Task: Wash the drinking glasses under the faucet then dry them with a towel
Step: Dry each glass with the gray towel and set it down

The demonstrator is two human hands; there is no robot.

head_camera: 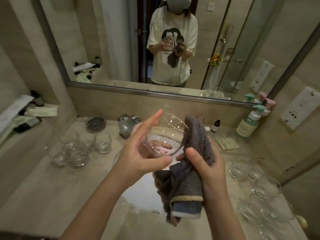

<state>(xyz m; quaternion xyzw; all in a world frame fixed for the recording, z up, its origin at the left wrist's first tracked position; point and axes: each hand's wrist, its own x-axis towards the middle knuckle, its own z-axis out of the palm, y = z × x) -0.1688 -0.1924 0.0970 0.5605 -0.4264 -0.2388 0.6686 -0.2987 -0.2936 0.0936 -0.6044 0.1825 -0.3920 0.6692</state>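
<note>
My left hand (138, 153) holds a clear drinking glass (161, 135) above the white sink basin (138, 191), tilted with its mouth toward the right. My right hand (202, 163) grips a grey towel (187, 184) next to the glass's rim, the towel's upper end draped over my fingers and its lower end hanging over the basin. The chrome faucet (126, 125) stands behind the glass; no water stream shows. Several clear glasses (81, 149) stand on the counter at the left, and several more (259, 196) crowd the counter at the right.
A big mirror (155, 49) spans the wall behind the beige counter. A dark soap dish (96, 123) sits back left, toiletries (26, 115) lie on a left shelf. Pump bottles (249, 123), a small dark bottle (216, 126) and a wall socket (301, 110) are at the right.
</note>
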